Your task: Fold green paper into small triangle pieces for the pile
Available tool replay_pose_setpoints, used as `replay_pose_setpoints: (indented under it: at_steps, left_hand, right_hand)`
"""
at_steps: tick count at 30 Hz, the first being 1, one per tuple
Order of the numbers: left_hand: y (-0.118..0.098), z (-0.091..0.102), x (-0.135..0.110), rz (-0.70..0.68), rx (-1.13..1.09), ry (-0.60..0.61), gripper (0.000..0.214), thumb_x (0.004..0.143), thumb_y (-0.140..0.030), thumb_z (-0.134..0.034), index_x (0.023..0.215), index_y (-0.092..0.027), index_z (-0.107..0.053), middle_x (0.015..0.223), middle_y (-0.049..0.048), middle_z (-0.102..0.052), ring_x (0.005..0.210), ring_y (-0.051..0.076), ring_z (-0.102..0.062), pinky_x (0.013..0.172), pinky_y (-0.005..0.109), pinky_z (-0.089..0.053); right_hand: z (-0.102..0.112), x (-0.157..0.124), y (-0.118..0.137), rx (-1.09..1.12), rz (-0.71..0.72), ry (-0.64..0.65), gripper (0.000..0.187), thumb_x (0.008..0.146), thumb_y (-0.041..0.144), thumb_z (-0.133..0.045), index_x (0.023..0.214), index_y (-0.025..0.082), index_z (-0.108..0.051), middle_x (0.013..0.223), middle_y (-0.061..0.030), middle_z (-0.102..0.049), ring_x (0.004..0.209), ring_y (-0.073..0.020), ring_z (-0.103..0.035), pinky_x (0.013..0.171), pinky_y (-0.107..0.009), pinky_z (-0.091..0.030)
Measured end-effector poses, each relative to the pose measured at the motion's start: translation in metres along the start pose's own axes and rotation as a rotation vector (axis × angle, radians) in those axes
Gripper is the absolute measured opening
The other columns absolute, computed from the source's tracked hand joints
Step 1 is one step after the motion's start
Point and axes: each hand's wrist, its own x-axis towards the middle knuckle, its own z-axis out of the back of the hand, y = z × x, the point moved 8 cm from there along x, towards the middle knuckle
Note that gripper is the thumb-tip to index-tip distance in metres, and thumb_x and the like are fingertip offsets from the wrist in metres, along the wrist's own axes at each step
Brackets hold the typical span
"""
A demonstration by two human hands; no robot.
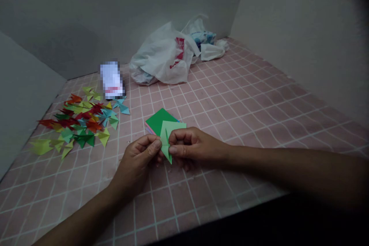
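A light green sheet of paper (168, 132), partly folded, is pinched between both hands just above the pink tiled floor. My left hand (138, 161) grips its left edge with thumb and fingers closed. My right hand (188, 146) pinches its right side and the pointed lower fold. Right behind the hands lies a small stack of square papers (158, 119) with a dark green sheet on top.
A pile of several folded paper pieces (77, 121) in red, green, yellow and blue lies at the left. A blurred white packet (112, 80) stands behind it. White plastic bags (165, 57) sit in the far corner. Grey walls close in left, back and right.
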Motion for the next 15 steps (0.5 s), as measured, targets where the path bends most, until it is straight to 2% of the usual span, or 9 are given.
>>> replay_pose_setpoints:
  at_steps: [7, 15]
  left_hand:
    - [-0.0015, -0.0027, 0.001, -0.002, 0.0, 0.024, 0.026, 0.08, -0.039, -0.075, 0.073, -0.016, -0.064, 0.058, -0.0015, -0.059, 0.053, 0.009, -0.049, 0.053, 0.021, -0.037]
    - [-0.0049, 0.0008, -0.003, -0.078, 0.049, -0.011, 0.023, 0.084, -0.037, -0.072, 0.075, -0.017, -0.064, 0.063, -0.0015, -0.06, 0.06, 0.01, -0.051, 0.059, 0.022, -0.041]
  right_hand:
    - [0.0003, -0.0001, -0.0012, -0.015, -0.01, -0.003, 0.034, 0.083, 0.045, -0.073, 0.081, 0.017, -0.054, 0.058, 0.0065, -0.058, 0.045, -0.0055, -0.052, 0.045, -0.017, -0.043]
    - [0.0011, -0.0009, -0.0023, -0.053, -0.032, -0.025, 0.016, 0.088, 0.029, -0.063, 0.083, 0.018, -0.051, 0.057, 0.0063, -0.059, 0.043, -0.0056, -0.052, 0.042, -0.016, -0.043]
